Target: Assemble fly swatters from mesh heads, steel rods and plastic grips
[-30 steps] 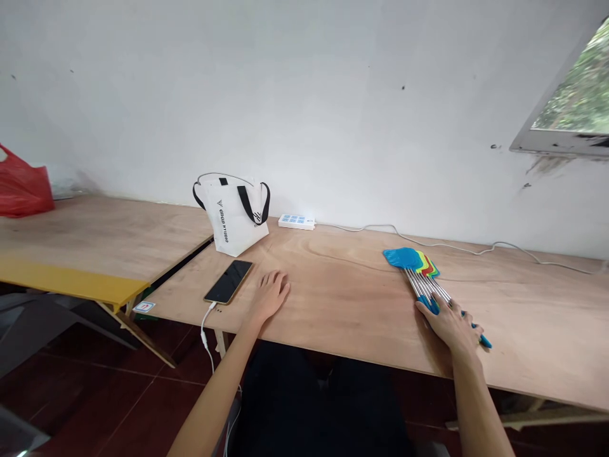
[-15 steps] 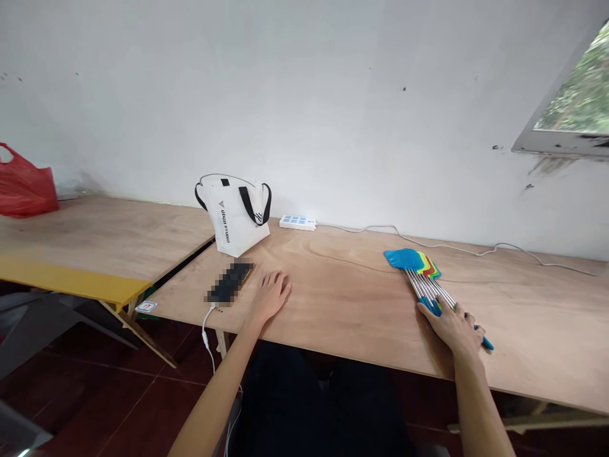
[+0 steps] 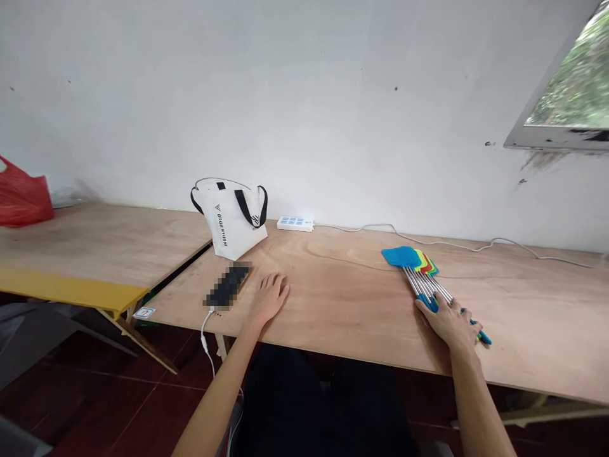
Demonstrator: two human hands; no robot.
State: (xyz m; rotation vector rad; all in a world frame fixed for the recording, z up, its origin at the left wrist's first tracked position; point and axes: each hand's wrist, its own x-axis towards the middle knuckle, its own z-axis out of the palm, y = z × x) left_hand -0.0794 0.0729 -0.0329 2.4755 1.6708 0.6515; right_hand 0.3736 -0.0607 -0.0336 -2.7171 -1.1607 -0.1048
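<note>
A fanned stack of fly swatters (image 3: 401, 256) lies on the wooden table to the right, with blue, yellow, red and green heads, thin metal rods and blue handles. Over those handles sits my right hand (image 3: 450, 320), its thumb on the left side and its fingers curled across the right side. The palm hides part of the grips. My left hand (image 3: 270, 298) rests palm down on the tabletop, holding nothing, fingers stretched out. Just left of it lies a dark phone (image 3: 229, 285), its screen blurred, with a white charging cable (image 3: 204, 339) plugged in.
Behind the phone stands a white bag (image 3: 233, 222) with black handles. A white power strip (image 3: 295, 223) lies by the wall, its cord running right. On the adjoining left table (image 3: 104, 235), with a yellow front edge, sits a red plastic bag (image 3: 23, 197).
The camera view has shifted slightly. Both hands keep their places, the left on the table and the right on the fly swatters' handles.
</note>
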